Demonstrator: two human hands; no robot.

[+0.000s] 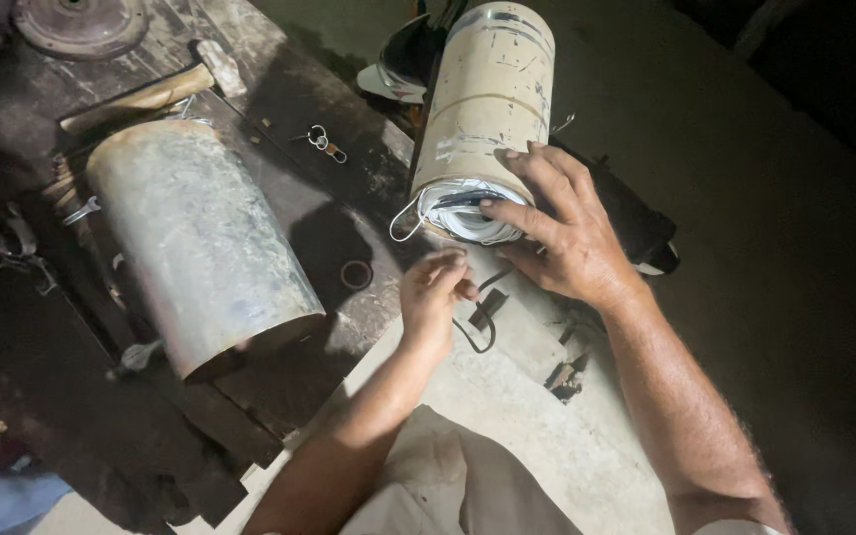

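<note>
So there's a pale cream metal cylinder lying at about 12 o'clock from the hands, scuffed with dark scratches and a thin band around it, no label you could make out. Its near end is stuffed with rolled white sheet material, and a thin white wire loop hangs off at 9 o'clock. The right hand is spread wide over that end, fingers open, tips pressing on the roll and the rim. The left hand sits just at 7 o'clock from the roll, fingers curled in, pinching what looks like a thin dark wire. Way over at 9 o'clock lies a bigger grey rusty drum, with a hammer above it and scissors further left on the dark workbench.
</note>
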